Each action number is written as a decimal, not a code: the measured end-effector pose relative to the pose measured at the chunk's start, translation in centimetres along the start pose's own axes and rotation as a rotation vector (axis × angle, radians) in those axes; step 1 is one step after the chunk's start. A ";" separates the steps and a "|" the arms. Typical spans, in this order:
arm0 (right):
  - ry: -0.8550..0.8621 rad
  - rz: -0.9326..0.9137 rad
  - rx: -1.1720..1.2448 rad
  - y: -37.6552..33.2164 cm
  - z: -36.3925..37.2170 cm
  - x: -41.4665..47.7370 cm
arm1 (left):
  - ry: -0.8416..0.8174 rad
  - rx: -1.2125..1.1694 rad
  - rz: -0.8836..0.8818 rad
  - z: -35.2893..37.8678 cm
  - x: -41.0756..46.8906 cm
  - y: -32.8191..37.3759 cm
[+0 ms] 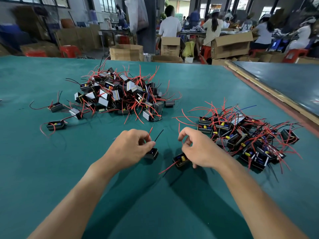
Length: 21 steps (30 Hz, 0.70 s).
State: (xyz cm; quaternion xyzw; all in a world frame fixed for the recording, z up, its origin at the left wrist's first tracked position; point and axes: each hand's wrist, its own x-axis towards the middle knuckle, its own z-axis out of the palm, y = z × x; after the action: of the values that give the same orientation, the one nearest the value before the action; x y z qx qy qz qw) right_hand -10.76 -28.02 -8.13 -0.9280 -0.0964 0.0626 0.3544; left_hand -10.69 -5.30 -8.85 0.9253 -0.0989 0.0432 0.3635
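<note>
At 6 o'clock on green bench [51, 169]: left grip [131, 145] clamped on small black wired box [152, 154]; right grip [195, 150] curled over twin box [180, 159], closure indeterminate.

black module [153, 155] mostly under fingers [149, 144]

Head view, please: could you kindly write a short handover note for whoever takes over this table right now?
Left hand: grips a black module, its red and black leads pointing up.
Right hand: fingers curled on a second module lying on the green table.
Right pile: apparently the modules already handled.
Far pile and three strays to its left: apparently still to do.
Left: finish these two, then probably work through the rest.
</note>
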 end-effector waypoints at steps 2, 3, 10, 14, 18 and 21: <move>0.009 -0.003 -0.025 0.1 0.1 0.1 | 0.000 -0.031 0.028 0.1 0.0 0.1; 0.022 0.003 -0.033 0.2 0.1 0.1 | 0.009 -0.033 0.044 0.2 -0.1 0.1; 0.136 -0.124 -0.023 -0.2 -0.3 0.3 | 0.117 -0.070 0.105 0.7 -0.2 0.5; -0.136 -0.205 0.054 -1.0 -0.4 -0.7 | 0.081 -0.156 0.033 0.6 -0.1 0.2; -0.222 -0.270 -0.065 -1.3 0.4 -1.0 | 0.037 -0.164 0.041 0.6 -0.1 0.1; -0.156 -0.250 -0.035 -1.1 0.3 -0.6 | 0.029 -0.111 0.079 0.7 0.0 0.1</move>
State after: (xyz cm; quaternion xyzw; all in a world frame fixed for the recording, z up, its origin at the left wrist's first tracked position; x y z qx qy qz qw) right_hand -11.50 -27.14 -7.58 -0.9071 -0.2396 0.0880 0.3348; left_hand -10.70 -5.92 -9.30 0.8985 -0.1322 0.0653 0.4135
